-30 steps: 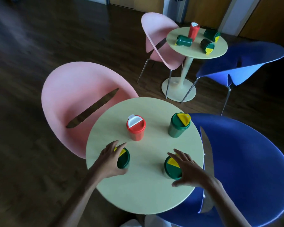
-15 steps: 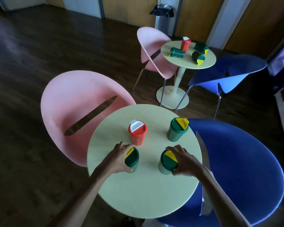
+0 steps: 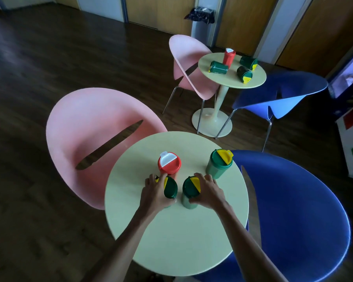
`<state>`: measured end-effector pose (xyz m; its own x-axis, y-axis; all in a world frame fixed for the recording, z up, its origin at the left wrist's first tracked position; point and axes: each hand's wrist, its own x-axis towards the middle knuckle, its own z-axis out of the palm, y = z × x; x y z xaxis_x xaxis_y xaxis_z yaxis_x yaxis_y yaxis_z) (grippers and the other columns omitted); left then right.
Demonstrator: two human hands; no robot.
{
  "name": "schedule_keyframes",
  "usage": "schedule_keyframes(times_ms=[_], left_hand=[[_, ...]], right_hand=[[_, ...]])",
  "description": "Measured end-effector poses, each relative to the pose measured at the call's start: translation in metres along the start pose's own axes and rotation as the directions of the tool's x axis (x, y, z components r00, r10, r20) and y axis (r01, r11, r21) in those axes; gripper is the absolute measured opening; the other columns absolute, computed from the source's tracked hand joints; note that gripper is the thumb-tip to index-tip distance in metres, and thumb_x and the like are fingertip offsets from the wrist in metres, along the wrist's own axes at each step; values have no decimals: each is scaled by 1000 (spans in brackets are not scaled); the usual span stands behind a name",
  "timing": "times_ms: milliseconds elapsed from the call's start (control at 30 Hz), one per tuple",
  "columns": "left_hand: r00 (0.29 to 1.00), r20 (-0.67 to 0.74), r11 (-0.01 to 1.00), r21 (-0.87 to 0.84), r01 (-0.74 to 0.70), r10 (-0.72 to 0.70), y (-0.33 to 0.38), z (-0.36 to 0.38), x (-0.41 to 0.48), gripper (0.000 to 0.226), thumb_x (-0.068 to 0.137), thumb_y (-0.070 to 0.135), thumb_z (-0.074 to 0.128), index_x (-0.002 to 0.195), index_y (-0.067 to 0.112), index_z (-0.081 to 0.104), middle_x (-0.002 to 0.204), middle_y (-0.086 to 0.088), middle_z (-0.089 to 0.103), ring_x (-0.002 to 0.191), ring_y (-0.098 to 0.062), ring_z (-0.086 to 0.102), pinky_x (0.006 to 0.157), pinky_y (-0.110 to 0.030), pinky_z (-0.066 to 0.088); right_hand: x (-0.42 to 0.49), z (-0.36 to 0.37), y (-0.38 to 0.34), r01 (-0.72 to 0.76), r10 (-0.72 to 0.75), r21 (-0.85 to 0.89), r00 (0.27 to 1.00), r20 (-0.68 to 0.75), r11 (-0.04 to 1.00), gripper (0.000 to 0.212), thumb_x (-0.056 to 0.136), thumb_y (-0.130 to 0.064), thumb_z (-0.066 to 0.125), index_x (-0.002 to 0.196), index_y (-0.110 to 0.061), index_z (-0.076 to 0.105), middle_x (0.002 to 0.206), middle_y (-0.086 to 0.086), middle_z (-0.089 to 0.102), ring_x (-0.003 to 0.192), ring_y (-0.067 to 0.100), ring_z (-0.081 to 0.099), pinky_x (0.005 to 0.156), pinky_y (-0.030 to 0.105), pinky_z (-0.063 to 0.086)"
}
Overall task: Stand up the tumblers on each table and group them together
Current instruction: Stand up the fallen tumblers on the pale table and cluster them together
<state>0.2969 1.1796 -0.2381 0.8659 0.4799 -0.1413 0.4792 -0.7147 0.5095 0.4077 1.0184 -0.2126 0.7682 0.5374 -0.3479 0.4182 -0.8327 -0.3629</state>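
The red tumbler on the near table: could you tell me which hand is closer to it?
Left. The left hand grips a green tumbler just below the red tumbler, fingertips almost reaching it. The right hand holds another green tumbler farther right.

- near table (image 3: 171,241): pale yellow-green
- red tumbler (image 3: 169,164): red lid, white flap
- green tumbler (image 3: 219,165): dark green lid, yellow flap
- near chairs: pink chair (image 3: 86,129), blue chair (image 3: 293,210)
- floor (image 3: 49,58): dark brown wood
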Motion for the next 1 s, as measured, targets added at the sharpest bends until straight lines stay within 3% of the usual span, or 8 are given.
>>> schedule_keyframes(times_ms=[100,300,467,600,700,800,900,1000], left_hand=[[1000,20,1000,-10,-16,17,-2,2,-1,96,55,47,77,138,28,33,120,-6,39,112,-29,41,79,-37,49],[961,239,989,-83,-125,141,-31,-3,2,102,65,25,70,149,25,11,144,-4,24,134,-26,24,99,-36,40],[998,64,986,-165,31,-21,-23,-1,-7,107,51,63,70,142,22,30,127,-6,43,121,-22,41,89,-37,47],[1000,31,985,-175,6,0,-25,9,-13,102,59,46,78,144,22,28,129,-4,42,122,-20,41,88,-35,48],[999,47,960,-280,4,10,-33,15,-9,93,58,43,77,139,29,34,128,3,48,120,-14,48,89,-33,50],[999,45,950,-310,42,-30,-35,18,-8,86,53,46,80,129,35,42,116,9,55,104,-7,55,81,-32,53],[998,-17,935,-350,55,-65,-27,15,-14,85,50,46,82,125,38,43,114,11,52,100,-6,53,79,-32,53],[994,-51,925,-373,68,-94,-21,16,-22,88,53,42,82,130,33,40,116,9,44,101,-7,48,82,-32,50]], right_hand=[[-2,3,4,-11,10,39,1000,18,999,102,60,-47,80,144,-31,25,134,6,38,127,27,41,87,41,47],[-3,2,16,79,-75,-40,993,88,996,105,62,-35,78,147,-28,16,140,2,39,128,25,43,84,38,48],[-6,7,12,-31,31,1,999,11,1000,102,53,-64,77,134,-22,30,130,2,51,117,26,55,81,37,47],[-9,12,15,48,-48,45,999,3,998,115,59,-57,78,147,-23,13,146,1,34,133,24,40,90,42,47],[-10,15,17,84,-83,42,996,-16,996,104,65,-49,76,146,-23,17,146,-3,35,131,19,41,87,37,48],[-13,19,15,14,-8,85,998,-66,996,101,61,-58,76,140,-22,26,139,-2,40,122,20,48,83,36,49],[-14,23,16,19,-13,140,999,-40,990,113,62,-55,78,148,-18,14,148,1,30,133,21,40,92,40,48],[-15,27,17,50,-42,125,997,-65,991,106,68,-42,75,149,-18,11,150,1,31,133,22,39,89,38,48]])
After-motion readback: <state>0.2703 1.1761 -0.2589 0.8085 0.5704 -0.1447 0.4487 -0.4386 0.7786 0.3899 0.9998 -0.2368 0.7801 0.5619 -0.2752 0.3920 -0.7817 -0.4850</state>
